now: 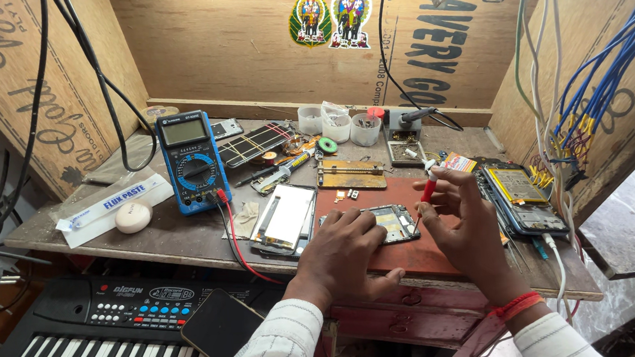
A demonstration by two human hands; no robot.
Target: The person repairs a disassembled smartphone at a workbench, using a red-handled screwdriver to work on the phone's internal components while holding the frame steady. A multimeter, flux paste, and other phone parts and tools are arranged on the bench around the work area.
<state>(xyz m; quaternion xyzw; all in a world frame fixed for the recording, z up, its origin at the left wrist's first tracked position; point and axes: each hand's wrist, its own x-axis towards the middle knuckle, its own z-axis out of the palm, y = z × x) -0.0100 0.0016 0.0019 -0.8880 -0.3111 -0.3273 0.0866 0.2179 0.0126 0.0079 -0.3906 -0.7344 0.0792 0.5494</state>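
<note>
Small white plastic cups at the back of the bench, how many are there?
3, in a row by the back wall: the left cup, the middle cup with clear plastic sticking out, the right cup beside the soldering stand. Clutter could hide more.

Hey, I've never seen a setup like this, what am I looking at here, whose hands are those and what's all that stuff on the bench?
This is a single picture from a camera worn on a person's head, looking down at their own two bare hands at a small wooden workbench.

The left hand rests flat on a red mat and steadies an opened phone, its insides showing. The right hand pinches a small red-handled screwdriver, with its tip pointed down at that phone.

Around them lie a blue multimeter with red and black leads, a detached phone screen, another opened phone to the right, three small white cups at the back, and a white round soap-like lump. Below the bench sits a black keyboard with a dark phone lying on it. Bundles of blue wires hang on the right.
</note>
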